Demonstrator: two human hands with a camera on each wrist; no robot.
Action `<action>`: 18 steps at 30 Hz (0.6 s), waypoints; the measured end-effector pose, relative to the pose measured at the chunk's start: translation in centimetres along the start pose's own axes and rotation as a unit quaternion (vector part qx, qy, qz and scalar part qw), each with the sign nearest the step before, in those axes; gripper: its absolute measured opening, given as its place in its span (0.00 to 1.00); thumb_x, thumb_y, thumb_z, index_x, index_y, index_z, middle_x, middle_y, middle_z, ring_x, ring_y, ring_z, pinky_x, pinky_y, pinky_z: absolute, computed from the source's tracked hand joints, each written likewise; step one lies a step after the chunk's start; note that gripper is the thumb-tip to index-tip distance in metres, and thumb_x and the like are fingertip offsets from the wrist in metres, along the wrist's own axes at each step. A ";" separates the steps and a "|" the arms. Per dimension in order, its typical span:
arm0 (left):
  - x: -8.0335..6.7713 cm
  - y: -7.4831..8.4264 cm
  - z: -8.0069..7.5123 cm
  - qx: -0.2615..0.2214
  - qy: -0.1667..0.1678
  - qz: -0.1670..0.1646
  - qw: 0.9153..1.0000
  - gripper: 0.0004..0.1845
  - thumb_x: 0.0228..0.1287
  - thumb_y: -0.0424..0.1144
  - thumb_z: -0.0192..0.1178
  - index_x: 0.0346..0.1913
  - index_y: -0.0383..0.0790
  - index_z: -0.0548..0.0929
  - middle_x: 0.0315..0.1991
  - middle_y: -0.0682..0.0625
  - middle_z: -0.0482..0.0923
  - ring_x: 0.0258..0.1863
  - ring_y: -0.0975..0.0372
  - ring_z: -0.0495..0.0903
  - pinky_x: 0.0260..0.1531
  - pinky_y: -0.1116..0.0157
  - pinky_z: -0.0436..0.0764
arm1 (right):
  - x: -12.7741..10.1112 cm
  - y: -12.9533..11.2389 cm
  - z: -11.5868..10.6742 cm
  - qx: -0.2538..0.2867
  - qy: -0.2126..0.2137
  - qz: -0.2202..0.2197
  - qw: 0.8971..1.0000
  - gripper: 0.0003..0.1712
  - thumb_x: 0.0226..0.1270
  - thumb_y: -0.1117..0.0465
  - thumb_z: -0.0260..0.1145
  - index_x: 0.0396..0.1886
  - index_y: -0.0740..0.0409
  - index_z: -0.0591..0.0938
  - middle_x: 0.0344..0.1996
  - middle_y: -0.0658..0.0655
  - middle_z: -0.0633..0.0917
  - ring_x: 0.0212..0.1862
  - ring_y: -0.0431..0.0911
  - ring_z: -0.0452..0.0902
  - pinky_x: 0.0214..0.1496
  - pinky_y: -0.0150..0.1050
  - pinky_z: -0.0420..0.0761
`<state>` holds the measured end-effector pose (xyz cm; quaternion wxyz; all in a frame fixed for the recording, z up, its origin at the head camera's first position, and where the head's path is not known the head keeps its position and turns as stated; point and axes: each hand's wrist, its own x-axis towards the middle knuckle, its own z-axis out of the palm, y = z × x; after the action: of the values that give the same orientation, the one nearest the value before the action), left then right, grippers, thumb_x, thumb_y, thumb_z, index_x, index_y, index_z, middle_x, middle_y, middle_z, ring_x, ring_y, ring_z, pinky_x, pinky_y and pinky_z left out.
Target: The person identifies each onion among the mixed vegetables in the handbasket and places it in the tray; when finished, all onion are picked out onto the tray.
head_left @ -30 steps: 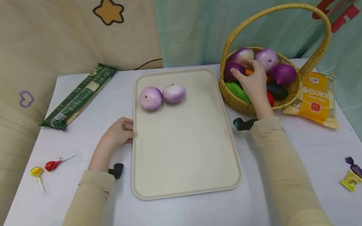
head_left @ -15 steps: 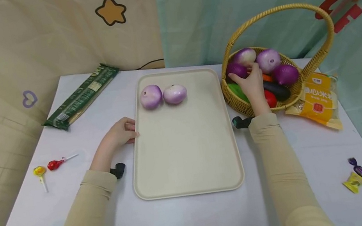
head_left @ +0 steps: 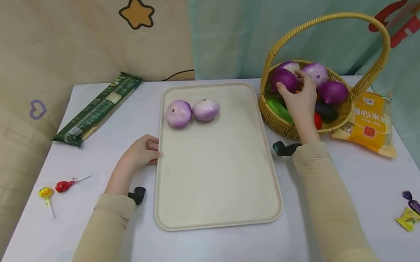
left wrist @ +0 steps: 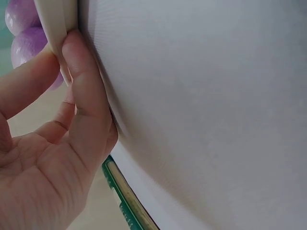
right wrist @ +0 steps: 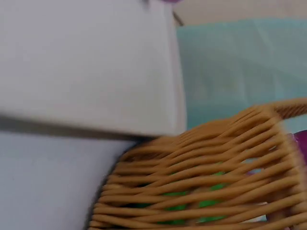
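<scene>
Right hand (head_left: 298, 97) is inside the wicker basket (head_left: 274, 117), fingers curled round a dark purple onion (head_left: 284, 79) at the basket's left rear, thumb on its near-left side, fingertips over the top right. The grip looks partial, so a firmer wrap under the onion before lifting seems wise, then a straight lift clear of the basket rim and under the arched handle (head_left: 324, 20). Other onions (head_left: 317, 72) sit touching it and could roll when it leaves; the green vegetable (head_left: 278, 110) lies just below the palm. Left hand (head_left: 140, 152) rests against the left edge of the cream tray (head_left: 218, 184), fingers pressed together and laid along the rim, thumb on top in the left wrist view (left wrist: 72, 76), pinching the edge lightly; keeping that hold should stop the tray sliding. Two pale purple onions (head_left: 178, 114) sit touching each other at the tray's far end, well apart from the basket. Right wrist view shows only blurred basket weave (right wrist: 201, 177) and the tray corner; fingers not visible there.
</scene>
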<state>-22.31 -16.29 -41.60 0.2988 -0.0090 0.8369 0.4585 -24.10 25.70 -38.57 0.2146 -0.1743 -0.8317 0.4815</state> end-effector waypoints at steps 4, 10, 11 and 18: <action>0.1 0.5 0.1 0.011 0.004 0.001 1.000 0.27 0.69 0.27 0.55 0.67 0.25 0.62 0.51 0.38 0.70 0.41 0.60 0.77 0.42 0.68 0.84 | -1.7 -1.3 -1.0 0.029 0.026 -0.032 0.999 0.32 0.60 0.46 0.71 0.63 0.47 0.76 0.57 0.55 0.75 0.55 0.40 0.70 0.56 0.33 0.75; 0.2 0.8 0.1 0.007 0.005 0.001 1.000 0.27 0.68 0.27 0.56 0.67 0.24 0.61 0.49 0.40 0.70 0.38 0.63 0.76 0.39 0.71 0.83 | -4.3 -4.2 -0.2 0.049 -0.014 -0.104 0.993 0.31 0.59 0.50 0.72 0.62 0.54 0.77 0.52 0.59 0.76 0.49 0.38 0.70 0.49 0.31 0.77; 0.2 0.8 0.1 0.006 0.005 0.001 1.000 0.27 0.68 0.27 0.56 0.67 0.24 0.61 0.49 0.40 0.70 0.38 0.63 0.76 0.39 0.71 0.83 | -4.7 -4.5 0.4 0.045 -0.027 -0.113 0.992 0.31 0.59 0.51 0.73 0.62 0.55 0.77 0.53 0.60 0.76 0.49 0.41 0.70 0.50 0.33 0.78; 0.3 0.3 0.3 0.004 0.001 0.001 1.000 0.28 0.68 0.26 0.55 0.67 0.23 0.60 0.51 0.38 0.71 0.38 0.64 0.76 0.41 0.71 0.84 | -5.8 -3.8 5.7 -0.032 -0.160 -0.073 0.984 0.35 0.63 0.49 0.71 0.66 0.55 0.72 0.59 0.62 0.73 0.59 0.53 0.71 0.63 0.48 0.79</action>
<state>-22.49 -15.86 -41.65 0.2980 -0.0075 0.8391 0.4551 -22.47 16.88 -38.81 0.1079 -0.0404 -0.8806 0.4597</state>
